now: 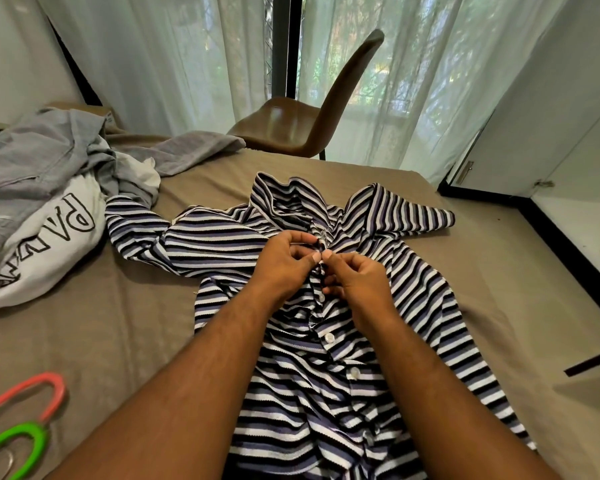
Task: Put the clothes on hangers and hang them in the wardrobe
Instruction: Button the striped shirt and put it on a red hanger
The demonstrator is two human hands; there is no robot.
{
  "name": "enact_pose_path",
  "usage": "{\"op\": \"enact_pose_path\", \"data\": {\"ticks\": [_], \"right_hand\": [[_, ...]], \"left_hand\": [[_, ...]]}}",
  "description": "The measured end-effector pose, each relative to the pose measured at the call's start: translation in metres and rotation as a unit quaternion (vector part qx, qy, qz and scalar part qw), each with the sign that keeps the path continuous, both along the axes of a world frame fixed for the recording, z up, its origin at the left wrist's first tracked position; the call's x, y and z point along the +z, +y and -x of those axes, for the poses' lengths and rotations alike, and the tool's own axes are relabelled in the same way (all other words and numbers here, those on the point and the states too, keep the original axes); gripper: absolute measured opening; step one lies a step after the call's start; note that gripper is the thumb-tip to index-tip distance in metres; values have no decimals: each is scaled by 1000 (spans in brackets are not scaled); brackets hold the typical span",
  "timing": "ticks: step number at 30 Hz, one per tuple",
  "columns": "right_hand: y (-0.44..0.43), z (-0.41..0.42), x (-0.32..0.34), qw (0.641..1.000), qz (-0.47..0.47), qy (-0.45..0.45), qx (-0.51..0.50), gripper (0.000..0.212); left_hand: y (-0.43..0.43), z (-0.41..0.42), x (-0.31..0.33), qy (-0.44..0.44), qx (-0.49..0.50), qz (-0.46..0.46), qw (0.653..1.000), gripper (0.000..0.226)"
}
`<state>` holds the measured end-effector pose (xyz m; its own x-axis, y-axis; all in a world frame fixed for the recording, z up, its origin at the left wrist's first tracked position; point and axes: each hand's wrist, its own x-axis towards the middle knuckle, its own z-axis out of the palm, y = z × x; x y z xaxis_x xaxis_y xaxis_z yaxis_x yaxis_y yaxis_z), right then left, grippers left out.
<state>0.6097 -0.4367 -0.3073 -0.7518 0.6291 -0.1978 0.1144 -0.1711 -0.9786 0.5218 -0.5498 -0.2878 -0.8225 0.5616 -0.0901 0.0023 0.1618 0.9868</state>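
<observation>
The fingertips (314,258) of both hands meet at one spot on the front opening of the striped shirt (326,393), just below its collar (284,195). The left hand (284,258) pinches the cloth edge between thumb and curled fingers. The right hand (357,275) pinches the opposite edge, knuckles bent. Between them seems to be the top button, though the fingers hide it, and I cannot tell whether it is going in or coming out.

The shirt lies face up on the bed (136,323), sleeves thrown out to either side. The lower buttons (329,338) look fastened. I see no hanger in it, though the bunched collar could hide one.

That is my worry. If the neck is closed before a hanger goes in, the hanger will have to be worked up from the hem, and the knit fabric could stretch or drag. The cloth is rumpled around the hands too, so a button could go into the wrong hole and leave the front skewed.

The pink hanger (54,389) and green hanger (37,441) lie well apart from the shirt, at the near left edge of the bed. A careless reach might knock them off. The grey hoodie (42,157) and white printed top (49,244) are heaped on the left, touching one striped sleeve, and lifting the shirt could pull them along. The wardrobe (551,140) stands open on the right.
</observation>
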Motion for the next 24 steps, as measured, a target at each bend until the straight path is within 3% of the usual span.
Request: {"op": "enact_pose_path", "data": {"ticks": [4, 7, 9, 14, 18, 21, 24], "right_hand": [[-2, 3, 0, 996, 92, -8, 12, 21], [-5, 3, -3, 999, 9, -40, 24, 26], [-6, 3, -2, 999, -14, -46, 21, 30], [-3, 5, 1, 998, -12, -62, 32, 33], [-4, 10, 5, 993, -44, -100, 40, 50], [-5, 17, 1, 981, -121, -138, 56, 35], [-8, 18, -5, 980, -136, -135, 53, 21]], "left_hand": [[3, 0, -6, -47, 37, 37, 998, 25], [4, 6, -14, 11, 67, 144, 987, 7], [1, 8, -13, 61, 85, 195, 975, 9], [0, 11, -13, 66, 92, 206, 972, 16], [0, 14, -18, 120, 59, 263, 955, 12], [-3, 13, -17, 127, 23, 293, 947, 11], [-11, 16, -9, 112, 17, 284, 952, 12]]}}
